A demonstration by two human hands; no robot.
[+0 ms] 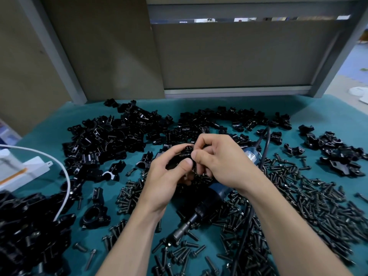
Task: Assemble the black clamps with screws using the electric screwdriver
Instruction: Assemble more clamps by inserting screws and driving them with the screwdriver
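Note:
My left hand point(167, 176) grips a black clamp point(186, 151) above the middle of the teal table. My right hand point(217, 158) pinches a black screw point(186, 155) at the clamp, its fingers curled over it. The blue and black electric screwdriver point(201, 212) lies on the table under my hands, bit pointing toward me, its black cord point(265, 144) running off behind. Loose black screws point(298, 192) cover the table at the right and near side. Piles of black clamp parts point(111, 136) lie at the back and left.
An assembled clamp point(94, 216) sits at the near left beside a heap of clamps point(29, 236). A white box point(22, 172) with a white cable point(65, 176) stands at the left edge. A grey partition point(239, 56) closes the back of the table.

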